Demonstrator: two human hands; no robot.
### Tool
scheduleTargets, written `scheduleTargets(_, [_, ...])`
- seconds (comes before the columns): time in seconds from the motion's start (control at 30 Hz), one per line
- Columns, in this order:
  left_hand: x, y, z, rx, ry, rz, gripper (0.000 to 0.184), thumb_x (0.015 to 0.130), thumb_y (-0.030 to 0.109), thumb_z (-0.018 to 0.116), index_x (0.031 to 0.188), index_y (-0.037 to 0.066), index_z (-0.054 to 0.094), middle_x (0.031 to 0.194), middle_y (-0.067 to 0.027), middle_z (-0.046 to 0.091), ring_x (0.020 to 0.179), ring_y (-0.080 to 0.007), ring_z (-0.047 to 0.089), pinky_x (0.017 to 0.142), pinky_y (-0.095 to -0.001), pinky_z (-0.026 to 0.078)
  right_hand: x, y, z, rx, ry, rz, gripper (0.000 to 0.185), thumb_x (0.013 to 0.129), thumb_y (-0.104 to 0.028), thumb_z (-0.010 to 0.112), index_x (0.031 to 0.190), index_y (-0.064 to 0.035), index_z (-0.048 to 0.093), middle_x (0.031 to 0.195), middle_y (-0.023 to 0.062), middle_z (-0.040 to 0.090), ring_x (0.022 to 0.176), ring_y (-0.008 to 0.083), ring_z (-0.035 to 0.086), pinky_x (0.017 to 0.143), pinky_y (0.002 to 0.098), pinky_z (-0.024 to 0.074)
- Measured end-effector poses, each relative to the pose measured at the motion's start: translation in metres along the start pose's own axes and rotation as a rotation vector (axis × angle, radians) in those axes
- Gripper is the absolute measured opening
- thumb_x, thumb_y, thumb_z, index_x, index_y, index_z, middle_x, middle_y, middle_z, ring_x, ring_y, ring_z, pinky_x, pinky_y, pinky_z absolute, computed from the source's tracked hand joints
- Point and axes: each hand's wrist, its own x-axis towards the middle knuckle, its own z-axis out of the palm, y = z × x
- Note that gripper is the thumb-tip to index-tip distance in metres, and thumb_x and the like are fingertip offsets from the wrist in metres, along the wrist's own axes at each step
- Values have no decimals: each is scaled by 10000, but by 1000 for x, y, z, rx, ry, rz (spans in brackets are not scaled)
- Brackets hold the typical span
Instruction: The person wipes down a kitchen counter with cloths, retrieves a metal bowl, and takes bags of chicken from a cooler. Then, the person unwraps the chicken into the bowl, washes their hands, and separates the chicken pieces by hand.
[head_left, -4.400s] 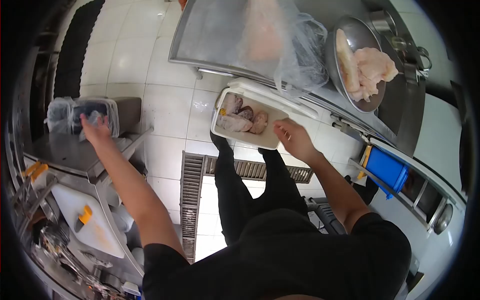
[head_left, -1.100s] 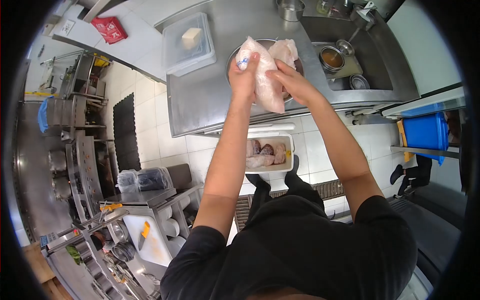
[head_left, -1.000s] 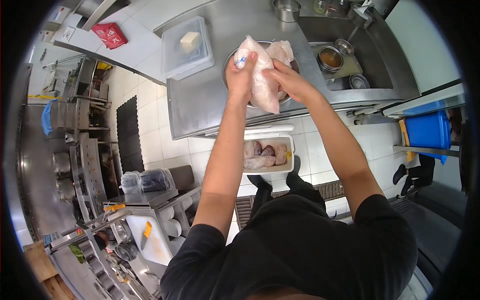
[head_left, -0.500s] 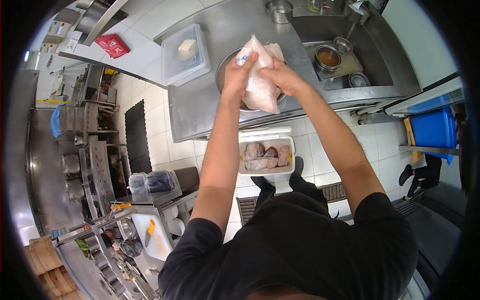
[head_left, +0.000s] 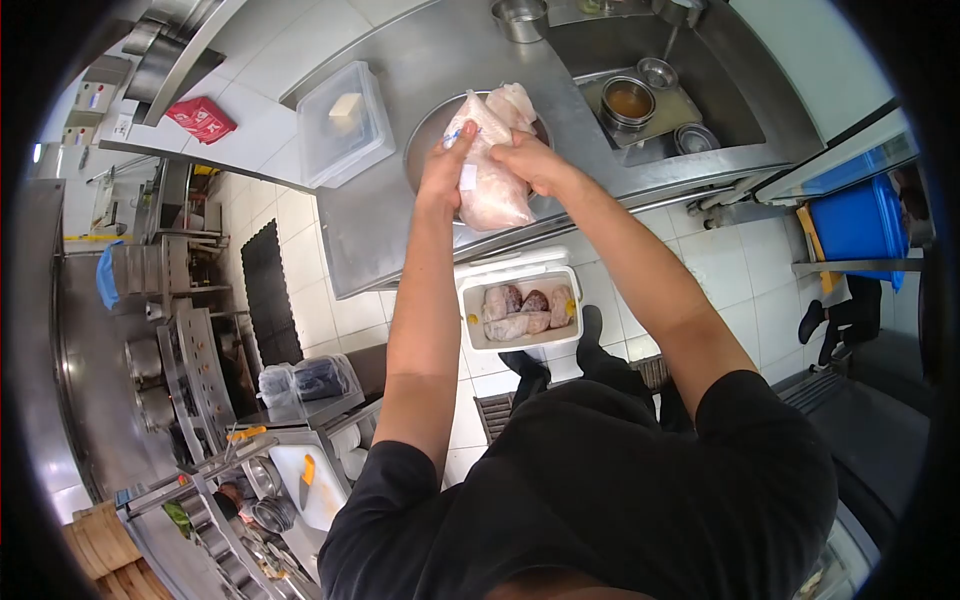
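A clear plastic bag of pale pink meat (head_left: 495, 195) hangs tilted between my hands, over a round metal bowl (head_left: 420, 150) on the steel counter (head_left: 350, 235). My left hand (head_left: 446, 168) grips the bag's left side, thumb on top near a blue print and a white label. On the right side, my right hand (head_left: 532, 163) is closed on the same bag. Behind it, a pale piece of meat (head_left: 513, 105) shows in the bowl. Below the counter, a white cooler box (head_left: 470, 330) stands open on the floor, with several wrapped meat pieces (head_left: 520, 322) inside.
On the counter's left lies a lidded clear container (head_left: 345, 125) with a pale block. At the right is a sink (head_left: 745, 120) with metal bowls. A cutting board with an orange-handled knife (head_left: 306, 473) is at lower left. Another person's dark-clothed legs (head_left: 850, 315) show at far right.
My hands, empty and apart over the floor in the oldest frame, now grip the bag above the bowl. Over the last second the view has shifted, and the bag hangs wider at its lower end.
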Motion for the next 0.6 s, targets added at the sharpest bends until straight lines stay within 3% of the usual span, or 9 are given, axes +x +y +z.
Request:
scheduleTargets(0.17, [4, -3, -3, -43, -22, -13, 613, 874, 324, 842, 1273, -56, 574, 1139, -179, 693, 981, -287, 715, 813, -435, 620, 9, 11, -3, -24, -4, -45, 386, 934, -132, 619, 1293, 9, 628, 1098, 123, 714, 975, 213, 703, 838, 351, 573])
scheduleTargets(0.37, [0, 5, -1, -41, -25, -63, 742, 858, 340, 855, 1356, -74, 494, 1212, -198, 661, 1003, -289, 711, 811, -438, 622, 18, 9, -4, -55, -14, 8, 383, 939, -137, 616, 1293, 11, 631, 1115, 137, 713, 987, 222, 706, 818, 366, 581])
scheduleTargets(0.47, [0, 7, 1, -56, 49, -95, 752, 884, 322, 832, 1426, -41, 458, 1271, -189, 640, 1115, -290, 673, 916, -433, 588, 2, -15, -2, -21, 12, 76, 377, 946, -154, 615, 1287, 8, 634, 1133, 139, 702, 988, 229, 705, 807, 382, 586])
scheduleTargets(0.6, [2, 13, -6, 388, -110, 117, 830, 890, 286, 822, 1522, -2, 369, 1398, -195, 567, 1241, -296, 603, 1014, -409, 528, 15, -13, -11, -85, 38, -4, 387, 955, -201, 627, 1280, 9, 633, 1130, 136, 692, 977, 241, 702, 783, 399, 584])
